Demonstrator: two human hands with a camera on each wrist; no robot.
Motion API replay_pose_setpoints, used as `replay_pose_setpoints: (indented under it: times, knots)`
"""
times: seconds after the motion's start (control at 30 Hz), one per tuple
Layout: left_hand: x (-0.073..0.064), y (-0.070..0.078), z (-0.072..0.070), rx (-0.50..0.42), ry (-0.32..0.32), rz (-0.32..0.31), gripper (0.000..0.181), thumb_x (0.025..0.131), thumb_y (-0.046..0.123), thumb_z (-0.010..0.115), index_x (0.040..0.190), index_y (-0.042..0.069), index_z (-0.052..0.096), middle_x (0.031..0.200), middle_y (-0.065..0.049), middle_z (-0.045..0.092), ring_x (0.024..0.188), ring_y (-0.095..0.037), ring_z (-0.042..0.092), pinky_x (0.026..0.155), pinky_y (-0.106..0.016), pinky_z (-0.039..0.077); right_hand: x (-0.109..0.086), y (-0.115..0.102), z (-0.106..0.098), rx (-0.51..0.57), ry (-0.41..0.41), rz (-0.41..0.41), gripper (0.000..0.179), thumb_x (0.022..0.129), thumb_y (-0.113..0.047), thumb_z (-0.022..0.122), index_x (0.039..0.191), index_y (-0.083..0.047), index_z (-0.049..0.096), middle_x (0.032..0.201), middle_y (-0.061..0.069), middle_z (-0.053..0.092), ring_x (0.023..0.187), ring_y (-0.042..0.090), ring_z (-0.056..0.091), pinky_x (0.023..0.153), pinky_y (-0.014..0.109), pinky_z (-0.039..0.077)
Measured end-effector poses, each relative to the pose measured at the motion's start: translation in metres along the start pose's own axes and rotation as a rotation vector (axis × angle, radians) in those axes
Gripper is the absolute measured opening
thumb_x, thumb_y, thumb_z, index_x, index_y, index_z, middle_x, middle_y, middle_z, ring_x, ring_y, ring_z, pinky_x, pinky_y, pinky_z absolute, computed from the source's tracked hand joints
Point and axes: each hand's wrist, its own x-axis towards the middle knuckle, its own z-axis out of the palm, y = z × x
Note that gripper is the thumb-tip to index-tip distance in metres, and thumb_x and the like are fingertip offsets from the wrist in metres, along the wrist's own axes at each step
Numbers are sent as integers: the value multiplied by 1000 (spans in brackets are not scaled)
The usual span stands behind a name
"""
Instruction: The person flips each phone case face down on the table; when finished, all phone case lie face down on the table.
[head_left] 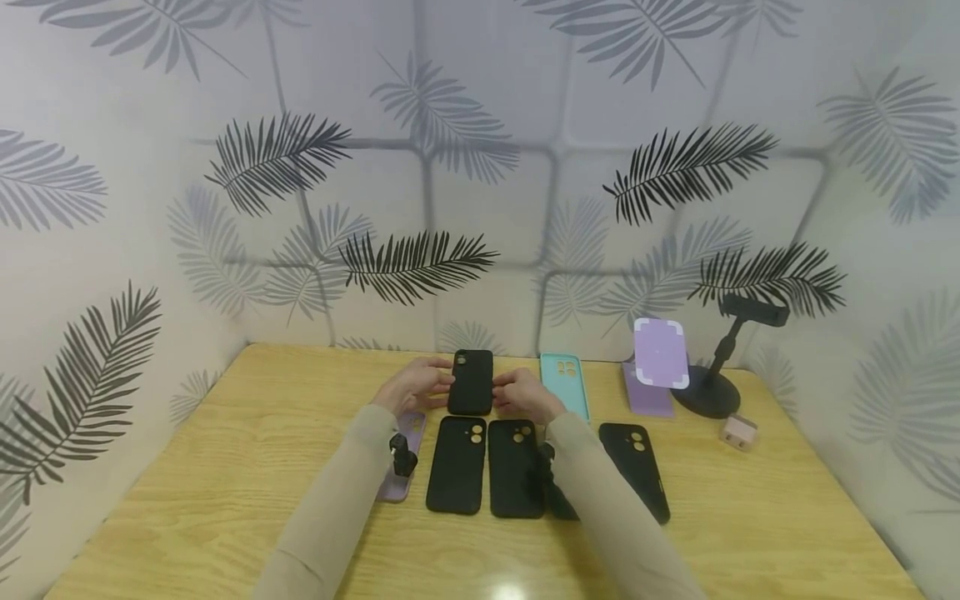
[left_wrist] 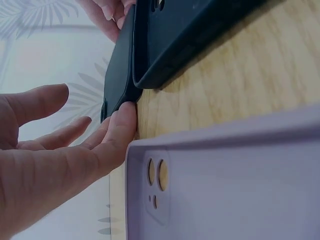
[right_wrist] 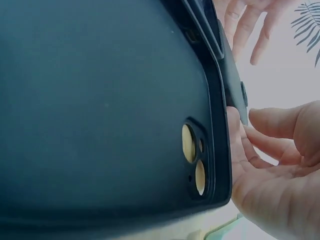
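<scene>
A black phone case point(head_left: 472, 382) lies at the back middle of the wooden table, its camera cutout at the upper left. My left hand point(head_left: 414, 383) is at its left edge; in the left wrist view the fingertips point(left_wrist: 125, 116) touch that edge and the thumb stands apart. Against the right edge rest the fingers of my right hand point(head_left: 523, 393), with the thumb point(right_wrist: 276, 121) close to a corner. Below are more black cases, one point(head_left: 456, 465) left and another point(head_left: 516, 468) beside it. Under my left wrist lies a lilac case point(left_wrist: 240, 185), partly covered by the arm.
A turquoise case point(head_left: 566, 385) lies right of my right hand. Farther right are a black case point(head_left: 636, 467), a lilac stand point(head_left: 660, 354), a black stand with a round base point(head_left: 705, 392) and a pink plug adapter point(head_left: 740, 432). Another black case is mostly hidden under my right forearm.
</scene>
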Motion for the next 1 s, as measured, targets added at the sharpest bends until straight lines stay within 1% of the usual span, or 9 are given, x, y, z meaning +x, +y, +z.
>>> replay_pose_setpoints:
  times: [0.17, 0.27, 0.43, 0.53, 0.6, 0.67, 0.77, 0.9, 1.0]
  knots:
    - [0, -1, -2, -2, 28, 18, 54, 99, 2, 49, 151, 3, 32, 149, -23, 39, 135, -37, 43, 109, -45, 44, -4, 1, -5, 9, -80, -43, 46, 98, 5, 47, 143, 13, 38, 137, 30, 52, 115, 31, 62, 91, 36, 57]
    - [-2, -1, -1, 49, 64, 69, 53, 99, 3, 49, 150, 1, 35, 147, -24, 42, 133, -38, 46, 107, -46, 46, -7, 3, -9, -4, -112, -80, 46, 98, 4, 48, 143, 12, 39, 139, 30, 50, 122, 36, 58, 94, 39, 56]
    - [-6, 5, 7, 160, 142, 176, 44, 99, 6, 52, 143, 1, 46, 141, -23, 50, 126, -37, 54, 101, -48, 50, -12, 4, -21, -45, -80, -109, 40, 98, 1, 50, 138, 6, 51, 135, 26, 56, 120, 36, 59, 96, 42, 55]
    - [-7, 9, 15, 156, 175, 214, 36, 99, 8, 54, 134, 1, 56, 130, -21, 59, 115, -34, 61, 96, -47, 53, -18, 4, -33, -55, -57, -128, 36, 97, 3, 50, 133, 5, 56, 132, 22, 59, 117, 33, 62, 94, 42, 56]
    - [-6, 11, 21, 141, 187, 226, 30, 99, 8, 55, 128, 2, 61, 121, -19, 64, 106, -31, 65, 91, -46, 55, -22, 5, -42, -72, -57, -161, 33, 97, 2, 52, 129, 6, 58, 128, 21, 62, 112, 31, 64, 90, 40, 58]
    - [-4, 12, 28, 136, 184, 229, 26, 99, 10, 55, 123, 4, 64, 114, -17, 68, 98, -27, 67, 88, -43, 57, -26, 7, -51, -86, -55, -176, 32, 96, 0, 55, 128, 7, 58, 126, 21, 63, 109, 30, 65, 88, 40, 58]
    - [-1, 14, 40, 143, 153, 232, 27, 100, 10, 55, 124, 2, 64, 110, -16, 70, 94, -25, 68, 84, -39, 58, -33, 13, -64, -116, -40, -172, 34, 96, -2, 57, 128, 8, 57, 127, 24, 62, 111, 32, 64, 87, 41, 58]
    - [1, 15, 57, 144, 96, 240, 30, 99, 7, 56, 127, -2, 60, 114, -20, 68, 99, -31, 68, 83, -39, 59, -47, 15, -79, -194, -7, -165, 35, 97, -3, 54, 130, 10, 55, 130, 28, 59, 116, 38, 59, 88, 46, 56]
    - [0, 16, 68, 132, 48, 230, 33, 97, 4, 57, 129, -3, 59, 118, -21, 66, 103, -31, 67, 88, -40, 59, -55, 17, -90, -251, 20, -167, 34, 98, -5, 53, 129, 9, 57, 128, 29, 58, 116, 40, 57, 88, 47, 56]
